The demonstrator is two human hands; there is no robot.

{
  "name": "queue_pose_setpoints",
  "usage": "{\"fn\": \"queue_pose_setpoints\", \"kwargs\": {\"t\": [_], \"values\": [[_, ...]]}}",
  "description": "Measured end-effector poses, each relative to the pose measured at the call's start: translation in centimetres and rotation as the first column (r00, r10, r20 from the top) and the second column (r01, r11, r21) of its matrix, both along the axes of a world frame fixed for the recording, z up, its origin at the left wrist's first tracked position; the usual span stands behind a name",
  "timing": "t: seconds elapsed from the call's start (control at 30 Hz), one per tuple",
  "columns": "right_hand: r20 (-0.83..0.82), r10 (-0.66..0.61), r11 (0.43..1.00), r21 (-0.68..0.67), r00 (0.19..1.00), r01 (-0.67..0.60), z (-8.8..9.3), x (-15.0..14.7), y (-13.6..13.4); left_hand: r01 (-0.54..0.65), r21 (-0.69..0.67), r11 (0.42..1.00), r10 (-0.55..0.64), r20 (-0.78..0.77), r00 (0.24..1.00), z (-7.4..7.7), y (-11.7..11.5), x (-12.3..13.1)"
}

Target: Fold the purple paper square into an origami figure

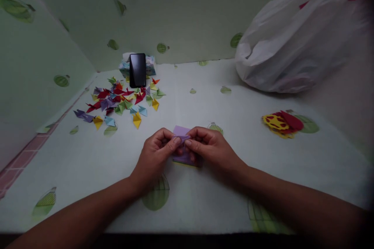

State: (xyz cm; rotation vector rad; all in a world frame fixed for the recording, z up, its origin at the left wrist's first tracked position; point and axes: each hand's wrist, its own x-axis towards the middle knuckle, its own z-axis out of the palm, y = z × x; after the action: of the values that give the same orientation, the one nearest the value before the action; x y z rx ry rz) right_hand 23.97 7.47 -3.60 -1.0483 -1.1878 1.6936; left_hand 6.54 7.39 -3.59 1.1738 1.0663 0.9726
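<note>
Left hand (156,151), right hand (209,148), purple paper (181,138) between

Phone (137,70): black, screen dark, standing upright at the far left of the surface
Patterned box (151,65): directly behind the phone, touching it
Folded paper pieces (119,99): loose scatter in red, purple, yellow, green and blue, just in front of the phone
Plastic bag (298,35): white, bulging, far right, against the wall
Red and yellow papers (280,122): small flat pile, right side, near the bag
Table cover (219,186): pale, printed with green balloons
Wall (175,19): same balloon print
Pink tiled strip (20,157): along the left edge
</note>
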Motion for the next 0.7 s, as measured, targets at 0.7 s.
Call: {"fn": "queue_pose_setpoints", "kwargs": {"t": [0.7], "values": [[0.105, 0.029, 0.997, 0.065, 0.994, -0.035, 0.54, 0.39, 0.44, 0.15, -0.096, 0.984, -0.142, 0.088, 0.986, -0.27, 0.59, -0.34]]}}
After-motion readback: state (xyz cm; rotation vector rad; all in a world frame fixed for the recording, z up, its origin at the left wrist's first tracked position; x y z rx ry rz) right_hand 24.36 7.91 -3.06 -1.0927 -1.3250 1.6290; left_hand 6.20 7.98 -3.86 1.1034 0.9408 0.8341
